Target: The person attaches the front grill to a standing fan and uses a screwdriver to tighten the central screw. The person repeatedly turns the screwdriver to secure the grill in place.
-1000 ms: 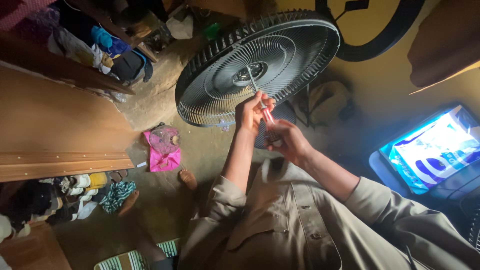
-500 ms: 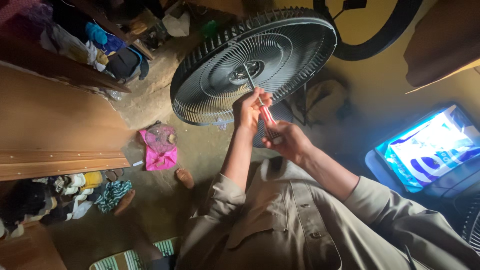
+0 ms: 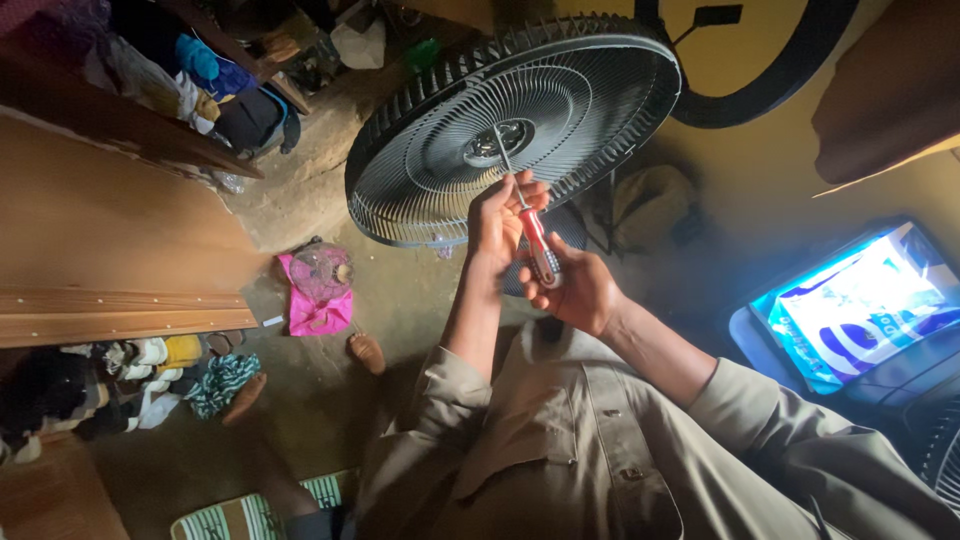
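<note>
The screwdriver [image 3: 537, 243] is gripped by right hand [image 3: 578, 290] fingers and steadied by left hand [image 3: 500, 215]; its handle has apparently turned since earlier, tip kept at the fan grille [image 3: 515, 125] hub.

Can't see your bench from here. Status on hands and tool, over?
Left hand pinching metal shaft; right hand gripping red-handled screwdriver. Tip at hub of round black fan grille. Nothing obstructing.

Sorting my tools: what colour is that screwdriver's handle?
Red, with a dark end, on the screwdriver in the right hand; head view.
</note>
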